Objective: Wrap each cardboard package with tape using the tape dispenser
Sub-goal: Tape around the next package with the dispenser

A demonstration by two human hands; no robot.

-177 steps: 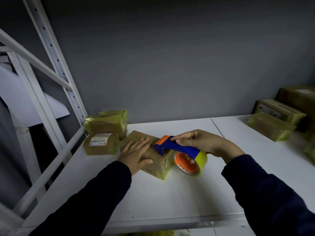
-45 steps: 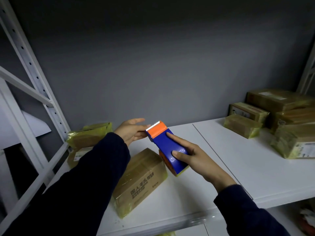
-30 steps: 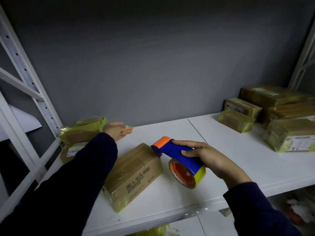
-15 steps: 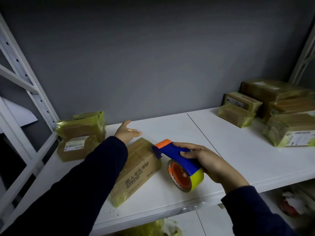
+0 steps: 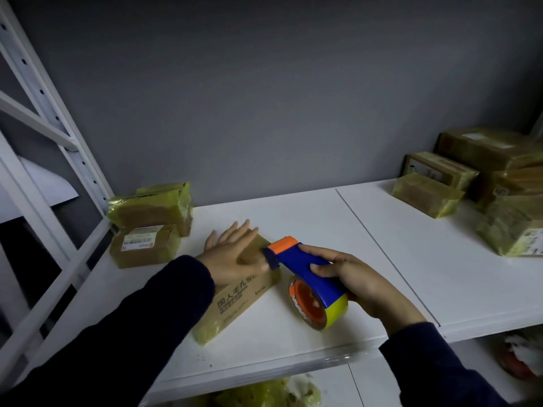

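Now the left hand [image 5: 232,257] lies flat, fingers spread, on top of the box [image 5: 235,301], which sits at an angle on the white shelf [image 5: 293,218]. Its right side shows printed characters. Beside it, the right hand [image 5: 358,283] is wrapped around the blue dispenser [image 5: 305,268], whose orange tip touches the box's top edge next to the left thumb. Behind, at the shelf's left end, 2 wrapped packages [image 5: 147,224] are stacked; more boxes [image 5: 482,177] crowd the right end.
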